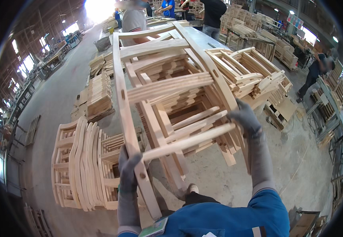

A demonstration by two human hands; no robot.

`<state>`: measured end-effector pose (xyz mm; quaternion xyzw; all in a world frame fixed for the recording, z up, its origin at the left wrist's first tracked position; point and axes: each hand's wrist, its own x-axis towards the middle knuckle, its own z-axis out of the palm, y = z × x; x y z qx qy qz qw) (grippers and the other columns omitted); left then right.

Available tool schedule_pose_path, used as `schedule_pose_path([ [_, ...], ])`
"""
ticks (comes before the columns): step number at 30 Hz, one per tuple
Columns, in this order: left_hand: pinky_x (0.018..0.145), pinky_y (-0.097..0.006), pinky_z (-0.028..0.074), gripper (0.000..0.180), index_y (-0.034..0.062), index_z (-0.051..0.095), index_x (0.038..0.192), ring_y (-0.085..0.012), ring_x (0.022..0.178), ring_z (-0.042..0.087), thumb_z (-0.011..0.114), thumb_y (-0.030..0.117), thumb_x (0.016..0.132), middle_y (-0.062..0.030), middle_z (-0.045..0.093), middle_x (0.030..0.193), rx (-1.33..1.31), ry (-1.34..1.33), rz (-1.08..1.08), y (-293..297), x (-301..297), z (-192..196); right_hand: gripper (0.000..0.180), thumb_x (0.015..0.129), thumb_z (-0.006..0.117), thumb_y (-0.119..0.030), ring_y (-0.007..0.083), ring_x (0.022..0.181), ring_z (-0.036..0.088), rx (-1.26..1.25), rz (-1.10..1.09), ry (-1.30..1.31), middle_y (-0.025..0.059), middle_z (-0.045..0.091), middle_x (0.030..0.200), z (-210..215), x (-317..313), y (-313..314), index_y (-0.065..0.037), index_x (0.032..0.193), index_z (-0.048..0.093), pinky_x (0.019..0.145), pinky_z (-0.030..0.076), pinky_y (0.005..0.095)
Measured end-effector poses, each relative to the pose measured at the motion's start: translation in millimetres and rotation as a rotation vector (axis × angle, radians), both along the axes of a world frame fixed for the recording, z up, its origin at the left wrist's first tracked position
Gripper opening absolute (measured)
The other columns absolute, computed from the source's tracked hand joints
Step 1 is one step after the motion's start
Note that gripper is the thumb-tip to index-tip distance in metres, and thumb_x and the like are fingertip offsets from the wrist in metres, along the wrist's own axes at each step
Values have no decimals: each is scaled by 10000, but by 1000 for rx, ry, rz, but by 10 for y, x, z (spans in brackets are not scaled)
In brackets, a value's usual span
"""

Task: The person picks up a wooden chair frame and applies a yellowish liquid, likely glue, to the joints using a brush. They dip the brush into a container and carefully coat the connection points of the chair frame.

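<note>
I hold up a pale wooden chair back frame (167, 85) with two long curved side rails and several cross slats. My left hand (128, 168), in a grey glove, is shut on the lower part of the left rail. My right hand (245, 117), also gloved grey, grips the right rail near where a lower cross slat (187, 142) meets it. The frame is tilted away from me, its top end far from my body. Below it a stack of similar frames (187, 106) is partly hidden.
A row of curved chair frames (80, 166) stands at the left on the concrete floor. More frame stacks (254, 75) lie at the right, wood piles (98, 94) at the left. Several people work at the back; another person (311, 77) stands at the right beside metal racks (333, 106).
</note>
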<state>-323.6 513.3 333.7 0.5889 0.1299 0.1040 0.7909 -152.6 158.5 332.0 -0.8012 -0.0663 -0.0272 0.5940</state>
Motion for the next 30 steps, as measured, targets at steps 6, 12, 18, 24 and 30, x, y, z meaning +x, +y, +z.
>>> schedule_pose_path([
  [6, 727, -329, 435, 405, -16, 522, 1057, -185, 799, 516, 577, 302, 811, -85, 528, 890, 399, -127, -39, -195, 910, 1, 525, 652, 647, -262, 212, 717, 591, -361, 97, -143, 135, 630, 806, 193, 1130, -467, 54, 1059, 544, 691, 466, 299],
  [12, 946, -408, 332, 685, -120, 413, 1186, -374, 1095, 429, 705, 292, 723, -279, 449, 1164, 1197, -245, 224, -580, 992, 4, 658, 718, 635, -494, 322, 931, 588, -533, -67, -137, 208, 605, 983, -311, 1007, -813, -2, 1136, 509, 805, 441, 365],
  [18, 1030, -435, 259, 1070, -61, 123, 1370, -381, 1202, 330, 750, 388, 628, -272, 202, 1381, 1174, 15, 25, -1060, 317, -1004, 818, 699, 672, -507, 342, 1060, 532, -495, -35, -28, 206, 555, 1132, -870, 6, -1294, -46, 1300, 363, 916, 402, 378],
  [24, 975, -382, 370, 1098, -14, 21, 1396, -347, 1237, 339, 746, 255, 617, -248, 159, 1411, 1285, 72, 244, -1305, 305, -1273, 731, 738, 641, -472, 341, 993, 573, -431, -44, 138, 212, 582, 1061, -857, -111, -1424, -116, 1308, 352, 873, 445, 384],
  [30, 1020, -371, 320, 858, -21, 186, 1373, -320, 1258, 313, 690, 130, 695, -236, 237, 1391, 947, 156, 247, -1515, 380, -1153, 794, 775, 580, -510, 361, 991, 561, -358, 91, -13, 259, 546, 1088, -1068, 19, -1681, -35, 1329, 271, 854, 455, 393],
])
